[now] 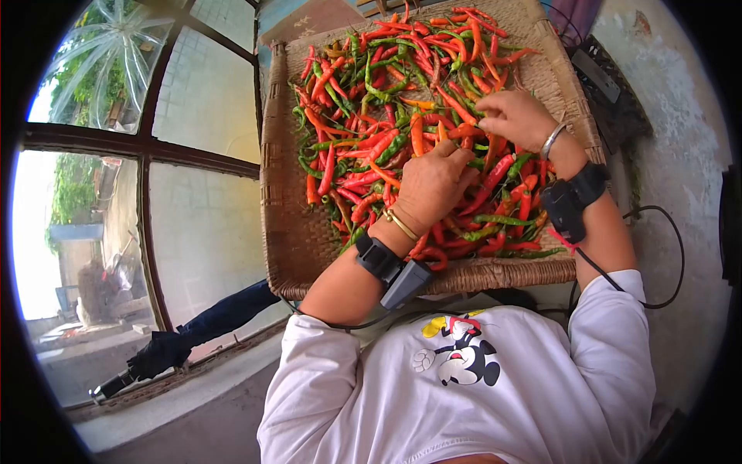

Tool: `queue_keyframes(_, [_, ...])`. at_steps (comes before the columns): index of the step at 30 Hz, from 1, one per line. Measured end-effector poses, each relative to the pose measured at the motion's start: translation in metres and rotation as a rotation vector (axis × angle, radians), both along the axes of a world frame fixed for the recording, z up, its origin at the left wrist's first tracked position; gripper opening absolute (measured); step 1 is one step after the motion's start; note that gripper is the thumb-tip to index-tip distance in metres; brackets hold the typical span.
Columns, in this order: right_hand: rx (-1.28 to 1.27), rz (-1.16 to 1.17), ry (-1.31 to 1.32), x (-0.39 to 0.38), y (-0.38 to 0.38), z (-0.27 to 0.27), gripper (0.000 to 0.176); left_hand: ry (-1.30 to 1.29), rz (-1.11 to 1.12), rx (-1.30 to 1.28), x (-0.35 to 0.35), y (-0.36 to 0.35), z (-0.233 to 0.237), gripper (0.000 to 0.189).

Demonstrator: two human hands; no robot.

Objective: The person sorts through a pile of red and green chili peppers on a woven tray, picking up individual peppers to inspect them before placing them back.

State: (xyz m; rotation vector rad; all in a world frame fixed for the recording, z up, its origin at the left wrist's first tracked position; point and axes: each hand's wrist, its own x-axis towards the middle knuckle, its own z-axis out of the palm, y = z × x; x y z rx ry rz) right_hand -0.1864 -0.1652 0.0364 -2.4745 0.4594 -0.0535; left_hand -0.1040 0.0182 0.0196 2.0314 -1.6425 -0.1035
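Red, orange and green chili peppers lie heaped in a large woven basket tray. My left hand, with a gold bangle at its wrist, reaches into the middle of the pile. Its fingers are curled downward, and whatever is at their tips is hidden among the peppers. To the upper right, my right hand wears a silver bangle and hovers low over the peppers. Its thumb and fingers point left with a gap between them, and no pepper shows in its grasp.
A folded dark umbrella leans along the sill of the window at left. Black straps with devices sit on both forearms. A black cable loops at right beside the wall. Dark items stand beyond the tray's right edge.
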Motion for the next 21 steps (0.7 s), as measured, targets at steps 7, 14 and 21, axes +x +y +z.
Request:
queue_keyframes(7, [-0.378, 0.048, 0.091, -0.007, 0.024, -0.009, 0.025, -0.041, -0.098, -0.007, 0.005, 0.001, -0.005, 0.014])
queue_keyframes(14, [-0.16, -0.042, -0.053, -0.003, 0.021, -0.026, 0.019, -0.002, -0.107, 0.042, 0.002, 0.002, -0.005, 0.014])
queue_keyframes(21, [0.359, 0.056, -0.168, -0.004, 0.033, 0.018, 0.017, 0.426, 0.177, -0.303, 0.0, -0.003, 0.005, 0.025])
